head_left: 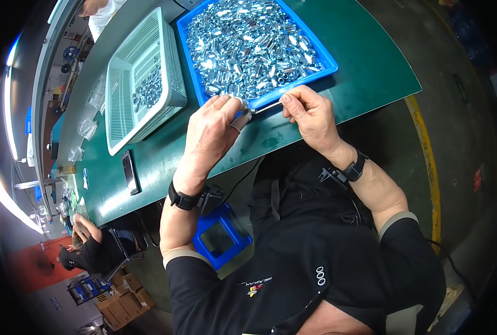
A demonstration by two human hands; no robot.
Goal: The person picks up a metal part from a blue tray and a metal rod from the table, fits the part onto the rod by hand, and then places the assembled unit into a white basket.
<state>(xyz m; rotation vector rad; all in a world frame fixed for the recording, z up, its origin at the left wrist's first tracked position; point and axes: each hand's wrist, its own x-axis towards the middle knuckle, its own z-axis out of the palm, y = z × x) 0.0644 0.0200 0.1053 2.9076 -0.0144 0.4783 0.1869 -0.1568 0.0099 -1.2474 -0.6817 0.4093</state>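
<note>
My left hand is closed at the near edge of a blue tray, its fingertips pinching a small shiny metal part. Something white wraps around one or more of its fingers. Opposite it, my right hand pinches a thin light-coloured rod between thumb and forefinger. The rod's far end points at the metal part; whether it goes inside cannot be made out. Just beyond both hands, a heap of silvery metal pieces fills the blue tray.
A pale green plastic basket with more metal pieces stands left of the tray. A black phone lies on the green table, near small clear bags. Below the edge is a blue stool. Another person sits at far left.
</note>
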